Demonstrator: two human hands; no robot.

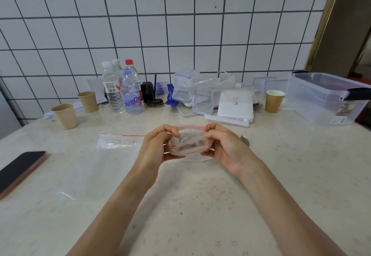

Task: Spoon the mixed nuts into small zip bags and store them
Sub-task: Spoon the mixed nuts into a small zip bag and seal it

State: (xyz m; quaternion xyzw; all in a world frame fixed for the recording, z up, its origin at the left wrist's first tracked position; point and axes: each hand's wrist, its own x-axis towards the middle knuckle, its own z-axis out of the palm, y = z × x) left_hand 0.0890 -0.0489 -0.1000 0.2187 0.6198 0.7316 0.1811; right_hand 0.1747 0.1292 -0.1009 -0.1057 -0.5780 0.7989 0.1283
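Note:
Over the middle of the table my left hand (155, 145) and my right hand (222, 145) hold a small clear zip bag (189, 142) between them, each pinching one side near its top. Something brownish shows inside the bag; I cannot tell what. A second, flat zip bag (118, 141) with a red strip lies on the table to the left. Just right of my right hand the round end of a metal spoon (245, 139) peeks out; the rest is hidden.
A phone (20, 170) lies at the left edge. Paper cups (64, 116) (87, 101) (274, 100), water bottles (131, 93), small clear lidded boxes (185, 84), a white box (235, 105) and a large clear storage bin (325, 98) line the tiled wall.

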